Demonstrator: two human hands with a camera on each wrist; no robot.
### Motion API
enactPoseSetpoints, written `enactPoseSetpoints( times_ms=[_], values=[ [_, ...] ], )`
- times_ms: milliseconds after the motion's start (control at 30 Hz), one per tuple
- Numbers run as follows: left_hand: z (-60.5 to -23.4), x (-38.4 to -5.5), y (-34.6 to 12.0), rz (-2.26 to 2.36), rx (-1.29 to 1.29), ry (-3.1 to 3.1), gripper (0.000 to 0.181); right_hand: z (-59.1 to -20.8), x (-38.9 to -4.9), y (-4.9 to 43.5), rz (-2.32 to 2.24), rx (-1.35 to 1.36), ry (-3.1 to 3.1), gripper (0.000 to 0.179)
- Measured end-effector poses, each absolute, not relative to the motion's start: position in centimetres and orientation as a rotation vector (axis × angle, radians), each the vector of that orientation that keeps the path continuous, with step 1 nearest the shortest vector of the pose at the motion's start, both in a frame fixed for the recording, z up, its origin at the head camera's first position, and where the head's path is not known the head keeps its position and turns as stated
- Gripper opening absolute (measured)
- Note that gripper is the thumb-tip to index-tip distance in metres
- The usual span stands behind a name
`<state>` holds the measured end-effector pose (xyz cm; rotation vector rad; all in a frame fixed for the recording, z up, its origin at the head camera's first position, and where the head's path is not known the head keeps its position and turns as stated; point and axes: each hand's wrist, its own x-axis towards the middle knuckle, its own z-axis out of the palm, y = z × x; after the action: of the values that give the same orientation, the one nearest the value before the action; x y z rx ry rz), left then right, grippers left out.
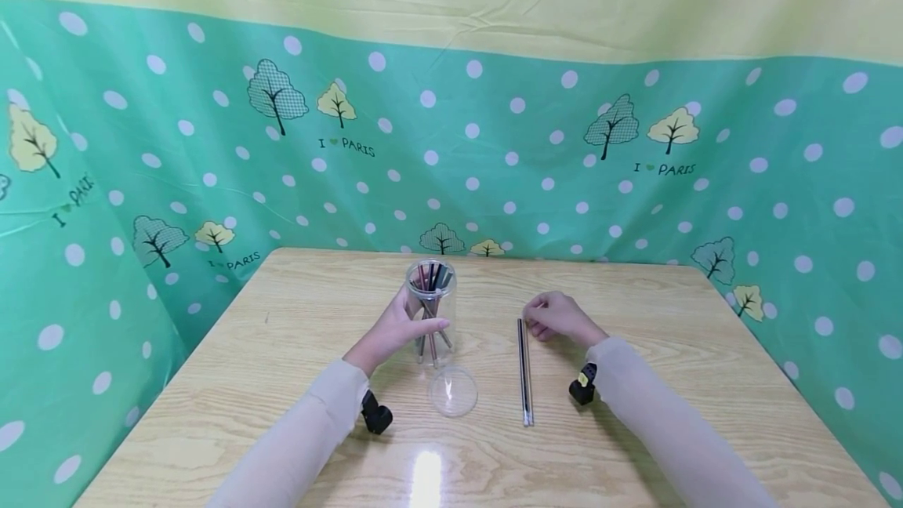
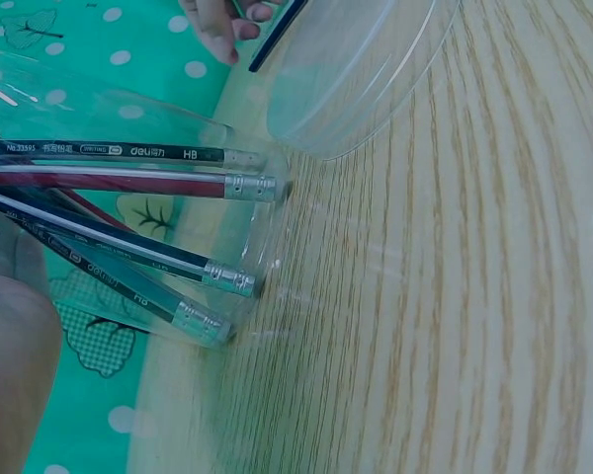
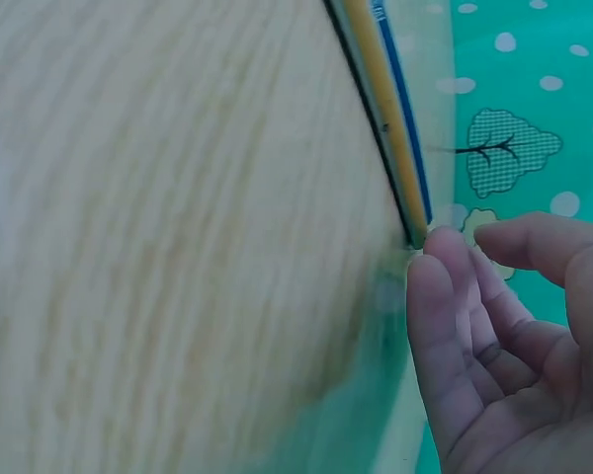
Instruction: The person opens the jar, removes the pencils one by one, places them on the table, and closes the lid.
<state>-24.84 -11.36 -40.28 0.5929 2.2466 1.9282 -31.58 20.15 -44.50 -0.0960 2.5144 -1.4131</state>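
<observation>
1. Gripping a clear jar (image 1: 452,310), the left hand (image 1: 400,329) wraps it from the left, thumb laid across the near side of its wall; the jar looks upright, left of the table's middle.
2. Several pencils (image 2: 99,182) lean inside that jar, dark ones and a red one, metal-banded ends at its base; "deli" and "HB" show on dark barrels.
3. A clear round lid (image 1: 454,393) lies flat on the table (image 1: 303,312), just near of the jar.
4. Right of the lid, loose pencils (image 1: 525,371) lie side by side, running near to far, their metal-banded ends toward the person.
5. The right hand (image 1: 560,318) is at their far ends, its fingers bent, with a gap between thumb and fingertips; whether a fingertip touches a pencil, I cannot tell.
6. Dotted green cloth (image 1: 473,155) hangs behind the table's far edge.
</observation>
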Motion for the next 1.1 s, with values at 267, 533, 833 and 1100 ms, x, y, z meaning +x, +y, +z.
enactPoseSetpoints(
  times_ms=[267,533,833,1100],
  values=[
    [-40.3,-24.8,-11.4,1.921,0.580,2.246,0.087,-42.7,-30.7,19.9,-1.345,-0.170,2.604,0.022],
    [-40.5,-25.0,-11.5,1.929,0.608,2.250,0.086,-40.0,-29.6,18.5,-1.348,-0.364,2.665,0.025],
    [-40.5,-25.1,-11.5,1.936,0.631,2.250,0.084,-37.5,-28.6,16.4,-1.337,-0.588,2.731,0.017],
    [-40.6,-25.1,-11.5,1.939,0.633,2.237,0.085,-35.8,-27.1,14.1,-1.317,-0.875,2.849,0.016]
  ],
)
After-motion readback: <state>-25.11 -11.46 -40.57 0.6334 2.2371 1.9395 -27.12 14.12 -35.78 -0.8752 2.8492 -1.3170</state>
